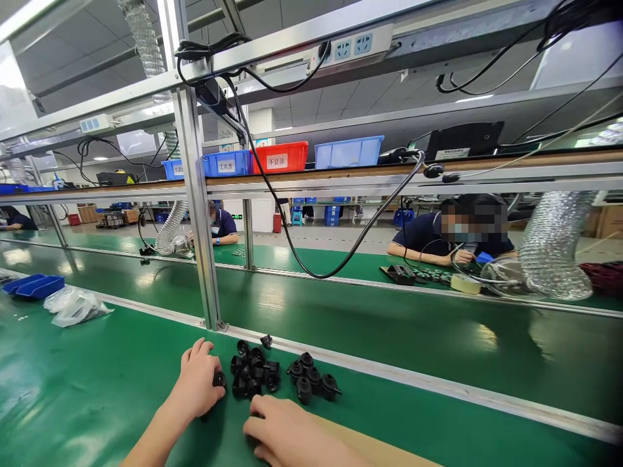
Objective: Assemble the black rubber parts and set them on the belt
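My left hand point(197, 379) is closed on a small black part point(219, 379) at its thumb; another dark bit shows below the hand. Fingers curled downward, my right hand point(287, 428) is low over the green mat, and what it holds, if anything, is hidden. Just beyond and between the hands lies a pile of black hollow parts point(253, 370), with one loose piece point(265, 341) behind it. A second group of black round stepped parts point(311, 377) sits to the right of that pile.
A metal post point(197, 207) rises behind the left hand. Blue trays point(41, 286) and a clear plastic bag point(75, 306) lie at left. Beige board point(370, 444) lies beside the right forearm. A black cable point(311, 272) hangs ahead; a person point(418, 237) works across the bench.
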`<state>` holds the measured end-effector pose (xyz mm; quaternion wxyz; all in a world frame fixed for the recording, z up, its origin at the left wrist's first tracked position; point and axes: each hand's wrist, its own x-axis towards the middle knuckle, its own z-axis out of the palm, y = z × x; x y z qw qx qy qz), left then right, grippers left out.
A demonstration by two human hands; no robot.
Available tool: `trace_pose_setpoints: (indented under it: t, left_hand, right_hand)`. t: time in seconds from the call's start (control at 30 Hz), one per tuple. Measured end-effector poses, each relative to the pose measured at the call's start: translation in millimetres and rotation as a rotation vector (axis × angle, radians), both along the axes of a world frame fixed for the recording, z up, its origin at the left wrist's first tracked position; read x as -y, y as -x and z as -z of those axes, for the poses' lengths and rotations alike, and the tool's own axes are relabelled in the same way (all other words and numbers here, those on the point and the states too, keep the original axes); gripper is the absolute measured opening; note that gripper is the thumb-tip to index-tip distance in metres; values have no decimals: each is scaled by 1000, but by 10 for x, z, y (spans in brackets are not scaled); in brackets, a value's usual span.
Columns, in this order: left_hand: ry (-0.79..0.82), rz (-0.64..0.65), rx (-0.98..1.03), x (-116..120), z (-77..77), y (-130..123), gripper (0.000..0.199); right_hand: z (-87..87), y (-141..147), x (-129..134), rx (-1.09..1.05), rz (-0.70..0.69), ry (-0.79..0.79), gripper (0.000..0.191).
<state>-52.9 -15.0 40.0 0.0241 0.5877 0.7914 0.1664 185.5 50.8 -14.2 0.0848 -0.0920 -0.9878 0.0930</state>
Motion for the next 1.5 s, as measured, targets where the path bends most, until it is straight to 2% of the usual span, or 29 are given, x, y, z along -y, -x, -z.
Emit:
trace_pose_setpoints:
  t: [0.17,0.23,0.3,0.37,0.43,0.47,0.53,0.6,0.67,0.73,0.83,1.0,1.07,1.27,1.5]
  left_hand:
    - [-169,102,223,11,-142,-95,15]
    - [-193,181,331,4,-159,-181,13]
    - [-212,280,531,-13,-126,-290,21]
    - [-256,355,792,-31,-51,-402,32]
    - [-324,373,978,-41,45,-497,40]
    - [-357,365,1005,-43,91,-534,44]
    - [-413,344,1003,-39,164,-587,50]
    - [-456,318,988,-30,199,-619,46]
    - [-495,297,1001,-19,198,-643,36]
    - [-516,304,1042,-11,178,-663,30]
    - [-534,327,1092,-8,161,-686,31]
    - [-549,320,1079,-23,206,-688,36]
    - [-540,345,1073,-28,229,-685,36]
    - [-559,421,996,-38,275,-683,32]
    - [-555,464,934,-9,233,-699,33]
  right_hand:
    - [-217,-60,22,71,97,131,23]
    - [-354,-112,-17,-58,127,279,23]
    - [-489,-168,-107,-288,179,519,26]
    - [-599,-220,-234,-507,212,863,31]
    - [-670,-263,-366,-644,190,1210,45]
    - [-689,-280,-423,-681,165,1343,51]
    - [-697,-304,-510,-711,118,1499,56]
    - [-677,-310,-557,-707,92,1572,56]
    - [-647,-300,-573,-696,80,1580,57]
    - [-624,-280,-564,-690,73,1512,58]
    - [-622,-257,-508,-725,94,1314,55]
    - [-697,-259,-354,-721,182,962,29]
    - [-721,-261,-313,-703,177,877,27]
    - [-694,-246,-293,-694,166,797,31]
    - [-698,-234,-271,-684,154,764,34]
